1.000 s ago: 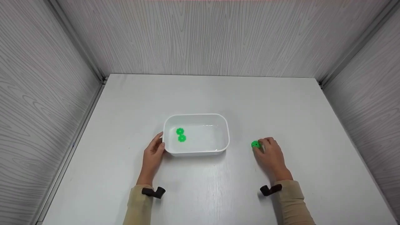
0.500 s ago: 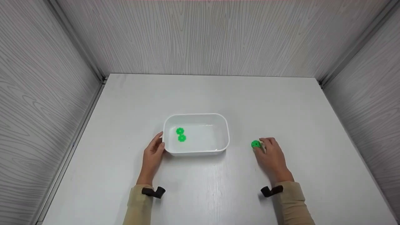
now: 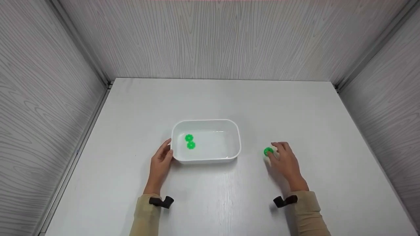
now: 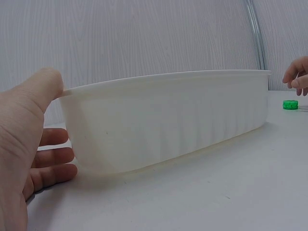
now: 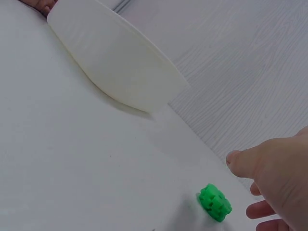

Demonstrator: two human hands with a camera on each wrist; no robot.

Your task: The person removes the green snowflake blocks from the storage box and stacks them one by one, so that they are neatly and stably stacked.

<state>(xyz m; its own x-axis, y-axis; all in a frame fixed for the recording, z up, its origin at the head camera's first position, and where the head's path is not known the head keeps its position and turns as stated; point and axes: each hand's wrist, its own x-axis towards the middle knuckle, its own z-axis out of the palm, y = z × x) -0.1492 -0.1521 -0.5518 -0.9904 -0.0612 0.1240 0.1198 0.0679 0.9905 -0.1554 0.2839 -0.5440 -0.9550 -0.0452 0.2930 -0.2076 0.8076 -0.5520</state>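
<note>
Touching the left end of the white tub (image 3: 215, 146) is the left hand (image 3: 160, 164). Its thumb rests on the tub's rim, close to the front left corner. Its other fingers are a bit bent and lean on the outside of the same end, lower down. There is a gap between thumb and fingers, and the tips just rest on the tub.

The right hand (image 3: 284, 160) is to the right of the tub, well apart from it. Its thumb and fingers are spread, with a space between them, and it holds nothing. The hand is a little above the green piece (image 5: 215, 202), and both wrist views show a gap between the two. From the head, the thumb hides some of the piece.

The green piece sits on the white table (image 3: 210, 203), to the right of the tub and apart from it. It is round and thick, with a bumpy edge.

Two green flowers (image 3: 191, 145) lie flat in the tub, near its left end. They are so close that they look like they touch.

Two tan sleeves (image 3: 306, 213) come in from in front of the tub, one on each side. Each has a black gadget (image 3: 284, 200) at the wrist. Behind the tub stands a gray wall (image 3: 210, 39) with wavy wood lines.
</note>
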